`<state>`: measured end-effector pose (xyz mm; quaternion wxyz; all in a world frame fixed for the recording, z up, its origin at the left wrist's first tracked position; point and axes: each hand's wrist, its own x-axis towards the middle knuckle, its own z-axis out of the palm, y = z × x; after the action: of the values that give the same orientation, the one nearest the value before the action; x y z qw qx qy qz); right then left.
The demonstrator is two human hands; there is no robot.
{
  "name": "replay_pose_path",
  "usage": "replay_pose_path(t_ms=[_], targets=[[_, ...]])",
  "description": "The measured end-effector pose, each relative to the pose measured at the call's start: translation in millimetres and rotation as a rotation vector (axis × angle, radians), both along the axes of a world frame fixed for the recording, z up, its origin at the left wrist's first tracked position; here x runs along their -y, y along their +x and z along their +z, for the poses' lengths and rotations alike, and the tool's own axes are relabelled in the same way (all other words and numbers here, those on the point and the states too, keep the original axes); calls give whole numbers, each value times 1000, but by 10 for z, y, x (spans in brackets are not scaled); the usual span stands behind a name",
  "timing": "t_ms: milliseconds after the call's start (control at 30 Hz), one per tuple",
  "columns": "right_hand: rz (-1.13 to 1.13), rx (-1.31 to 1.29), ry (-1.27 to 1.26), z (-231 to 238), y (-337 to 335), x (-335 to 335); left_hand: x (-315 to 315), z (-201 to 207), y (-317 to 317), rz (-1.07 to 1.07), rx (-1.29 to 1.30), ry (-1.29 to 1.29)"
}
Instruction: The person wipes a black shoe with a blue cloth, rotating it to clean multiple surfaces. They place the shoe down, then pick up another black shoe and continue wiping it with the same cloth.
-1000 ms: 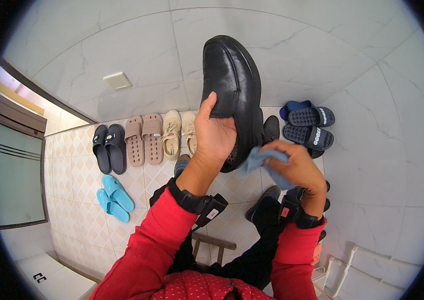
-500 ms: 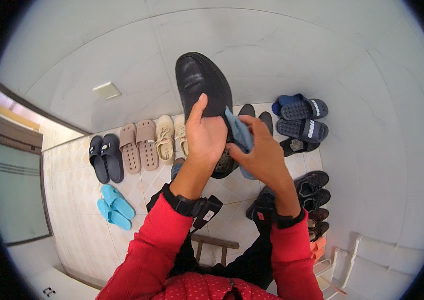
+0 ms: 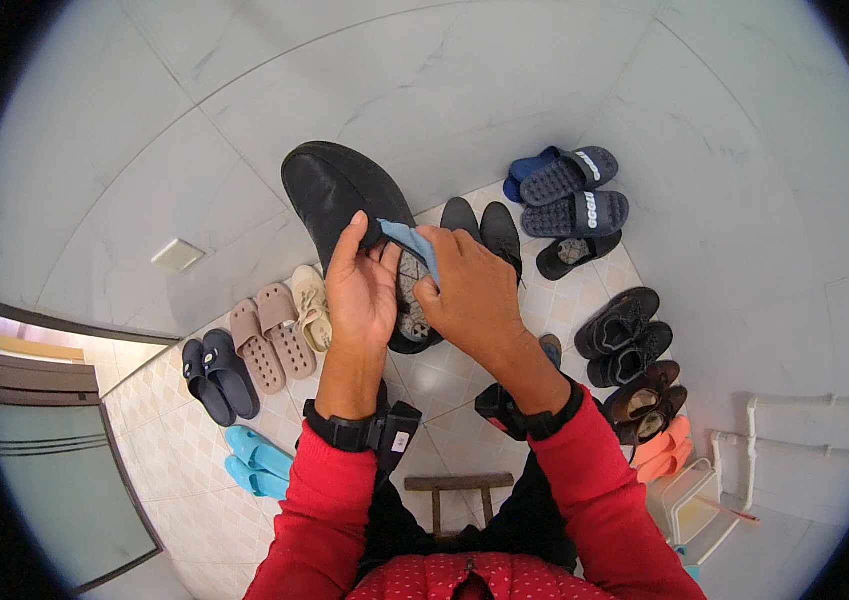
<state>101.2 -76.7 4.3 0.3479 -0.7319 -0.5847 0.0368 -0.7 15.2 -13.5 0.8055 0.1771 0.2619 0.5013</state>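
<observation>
Presently, the shoe [image 3: 337, 190] is held above the floor [image 3: 439, 440], toe far left, heel near right. The left hand [image 3: 362, 295] grasps it beside the opening, thumb against the upper; how far the other fingers wrap cannot be told. The fingers of the right hand [image 3: 474, 292] pinch the cloth [image 3: 409, 243] at the rim of the opening. Caution: a loose left grip under a hard push from the right could tip the shoe and drop it, perhaps onto the black pair [image 3: 498, 230] at far right. A slack pinch could let the cloth slip inside.
</observation>
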Motion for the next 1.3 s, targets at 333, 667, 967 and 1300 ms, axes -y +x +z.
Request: replay_pose_path(t_ms=[333, 667, 967, 1300], targets=[[119, 90, -32, 88, 86, 34, 133, -152, 45, -212, -272, -100], [-14, -435, 126, 299, 364, 15, 67, -161, 41, -89, -31, -208], [404, -354, -22, 324, 341, 88, -20, -108, 12, 141, -5, -317], [103, -201, 355, 233, 95, 21, -71, -161, -25, 113, 162, -400]])
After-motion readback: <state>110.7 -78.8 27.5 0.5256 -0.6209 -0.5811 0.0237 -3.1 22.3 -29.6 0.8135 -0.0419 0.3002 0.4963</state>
